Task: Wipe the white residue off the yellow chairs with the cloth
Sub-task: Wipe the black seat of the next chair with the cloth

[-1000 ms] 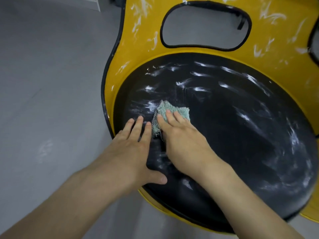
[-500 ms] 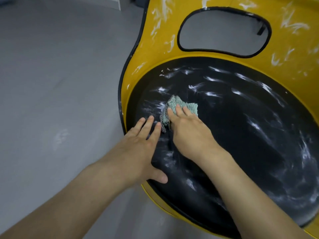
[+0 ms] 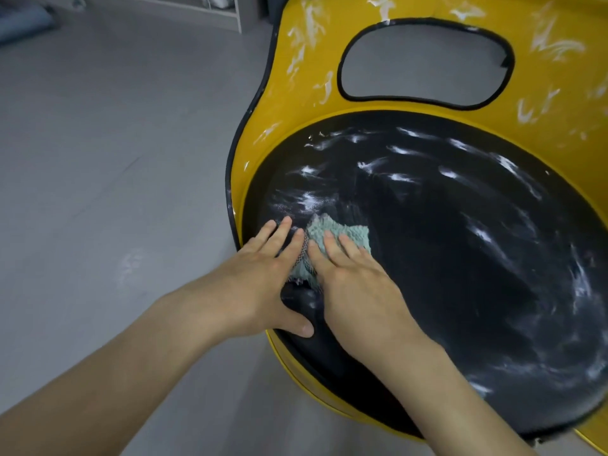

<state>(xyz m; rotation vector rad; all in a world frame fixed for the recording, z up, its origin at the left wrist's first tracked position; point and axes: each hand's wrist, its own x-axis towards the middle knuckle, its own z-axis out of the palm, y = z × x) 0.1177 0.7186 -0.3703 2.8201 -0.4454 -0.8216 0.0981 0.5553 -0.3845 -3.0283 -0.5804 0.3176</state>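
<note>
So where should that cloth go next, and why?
Probably slide the cloth forward under the right hand: white streaks lie on the black seat just beyond its far edge, while the left hand rests flat beside it.

The right hand [image 3: 355,284] hides much of the cloth [image 3: 335,227] — the chair [image 3: 543,93] runs off the right edge.

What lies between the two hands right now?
Head view: the teal cloth fills the gap between left hand and right hand; black seat shows nearer the wrists.
</note>
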